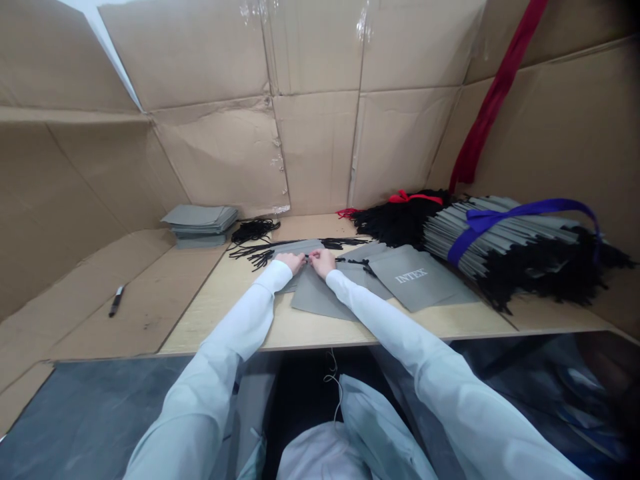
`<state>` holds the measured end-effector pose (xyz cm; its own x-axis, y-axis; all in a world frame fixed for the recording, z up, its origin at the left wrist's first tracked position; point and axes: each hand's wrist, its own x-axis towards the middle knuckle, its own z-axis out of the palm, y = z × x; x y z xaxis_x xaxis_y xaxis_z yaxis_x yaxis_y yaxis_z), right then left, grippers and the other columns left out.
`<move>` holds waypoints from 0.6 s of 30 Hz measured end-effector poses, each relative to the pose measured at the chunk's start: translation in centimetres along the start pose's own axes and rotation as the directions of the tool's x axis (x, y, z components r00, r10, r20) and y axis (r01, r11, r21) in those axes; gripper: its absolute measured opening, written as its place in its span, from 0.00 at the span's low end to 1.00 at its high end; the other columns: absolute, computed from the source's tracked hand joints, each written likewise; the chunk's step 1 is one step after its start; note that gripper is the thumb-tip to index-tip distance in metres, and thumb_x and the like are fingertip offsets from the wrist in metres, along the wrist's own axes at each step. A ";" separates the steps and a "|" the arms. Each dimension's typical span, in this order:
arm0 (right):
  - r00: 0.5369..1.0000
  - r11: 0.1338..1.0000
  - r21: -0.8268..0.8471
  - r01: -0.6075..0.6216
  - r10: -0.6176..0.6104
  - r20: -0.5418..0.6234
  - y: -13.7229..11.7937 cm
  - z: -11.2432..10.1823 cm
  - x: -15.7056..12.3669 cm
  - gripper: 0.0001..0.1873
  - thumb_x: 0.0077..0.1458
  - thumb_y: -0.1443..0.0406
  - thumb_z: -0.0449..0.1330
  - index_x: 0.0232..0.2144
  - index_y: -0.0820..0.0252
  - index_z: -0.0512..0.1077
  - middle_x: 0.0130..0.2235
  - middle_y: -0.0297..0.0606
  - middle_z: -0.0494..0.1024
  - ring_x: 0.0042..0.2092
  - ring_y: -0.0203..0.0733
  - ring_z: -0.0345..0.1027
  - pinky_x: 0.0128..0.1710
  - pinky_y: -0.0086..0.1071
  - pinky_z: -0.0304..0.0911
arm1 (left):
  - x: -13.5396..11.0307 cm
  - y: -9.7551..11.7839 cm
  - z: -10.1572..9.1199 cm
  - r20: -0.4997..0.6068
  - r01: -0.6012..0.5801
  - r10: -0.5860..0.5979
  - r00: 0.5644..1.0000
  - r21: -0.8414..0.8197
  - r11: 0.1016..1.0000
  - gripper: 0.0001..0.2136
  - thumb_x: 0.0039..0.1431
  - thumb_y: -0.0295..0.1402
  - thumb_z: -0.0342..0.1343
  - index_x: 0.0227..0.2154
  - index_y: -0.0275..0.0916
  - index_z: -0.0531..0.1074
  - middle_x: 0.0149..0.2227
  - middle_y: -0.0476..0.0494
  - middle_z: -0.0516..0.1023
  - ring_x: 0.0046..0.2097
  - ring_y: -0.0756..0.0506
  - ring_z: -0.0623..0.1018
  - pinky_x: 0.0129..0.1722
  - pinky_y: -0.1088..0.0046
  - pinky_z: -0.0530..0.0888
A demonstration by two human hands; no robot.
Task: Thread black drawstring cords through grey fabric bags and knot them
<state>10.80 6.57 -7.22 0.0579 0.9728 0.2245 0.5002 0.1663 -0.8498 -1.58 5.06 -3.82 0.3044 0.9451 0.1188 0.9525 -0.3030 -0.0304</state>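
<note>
Close together over the middle of the table, my left hand (291,262) and my right hand (323,261) pinch a short piece of black cord (307,257) between their fingertips. Under them lies a flat grey sheet or pouch (320,295), its near edge toward me. More grey pieces sit beneath and behind my left hand, with black cords (255,253) spread out to the left. Right of my right hand, a grey piece printed INTEX (410,275) overlaps others that have black cord ends (357,262).
A stack of grey pieces (200,223) and a black cord coil (255,230) stand at the back left. A bundle tied with purple ribbon (510,233) and a black cord bundle (400,220) lie right. A marker (116,301) rests left. Cardboard walls (320,147) enclose the table.
</note>
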 end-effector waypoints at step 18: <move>0.999 1.000 -0.020 -0.017 0.016 -0.040 0.4 0.0 0.3 0.08 0.44 0.69 0.50 0.26 0.63 0.69 0.25 0.36 0.72 0.28 0.33 0.65 0.35 0.27 0.59 | 1.2 1.4 0.3 0.383 0.384 -0.242 0.892 -0.922 -0.044 0.05 0.49 0.28 0.47 0.25 0.32 0.68 0.12 0.54 0.57 0.14 0.59 0.56 0.13 0.85 0.56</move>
<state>11.02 6.93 -7.50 0.1006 0.9679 0.2301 0.5166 0.1468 -0.8435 0.15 5.76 -3.98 0.0435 0.9629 -0.2664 0.0680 0.2632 0.9623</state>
